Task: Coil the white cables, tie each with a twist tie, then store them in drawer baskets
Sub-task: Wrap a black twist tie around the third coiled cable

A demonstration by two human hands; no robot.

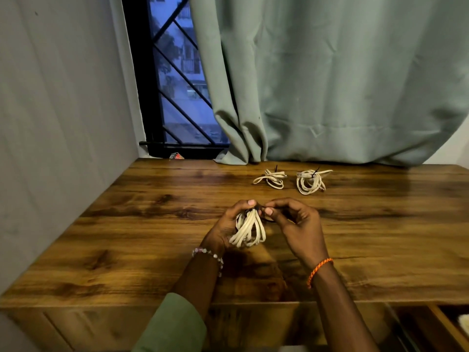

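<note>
Over the middle of the wooden desk (127, 224), my left hand (228, 224) grips a coiled white cable (250, 229) near its top, loops hanging toward me. My right hand (294, 222) pinches a dark twist tie (260, 208) at the top of that coil, fingertips meeting those of the left hand. Farther back lie two coiled white cables, one in the middle (271, 177) and one to its right (311, 181); each has a dark tie sticking up from it.
A green curtain (330, 85) hangs down to the desk's back edge, beside a barred window (175, 80). A small red object (176, 155) sits on the sill. At the bottom right a drawer (451, 326) stands open, with something pale inside.
</note>
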